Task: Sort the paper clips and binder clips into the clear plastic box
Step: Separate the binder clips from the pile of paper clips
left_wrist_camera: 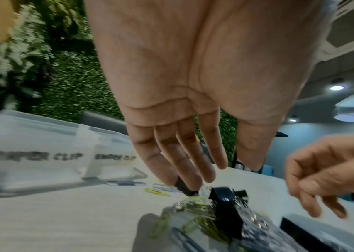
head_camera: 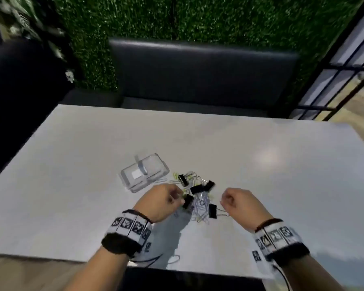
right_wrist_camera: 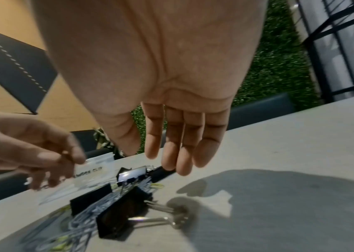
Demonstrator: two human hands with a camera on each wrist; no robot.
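A clear plastic box lies on the white table, left of a pile of paper clips mixed with several black binder clips. Its side carries two labels, one reading PAPER CLIP; the lid looks closed. My left hand hovers at the pile's left edge beside a binder clip. In the left wrist view its fingers hang nearly straight over the clips and hold nothing. My right hand hovers at the pile's right, above another binder clip, with its fingers straight and empty.
A dark padded bench stands behind the table, in front of a green hedge wall. A black railing is at the right. One loose paper clip lies near the table's front edge.
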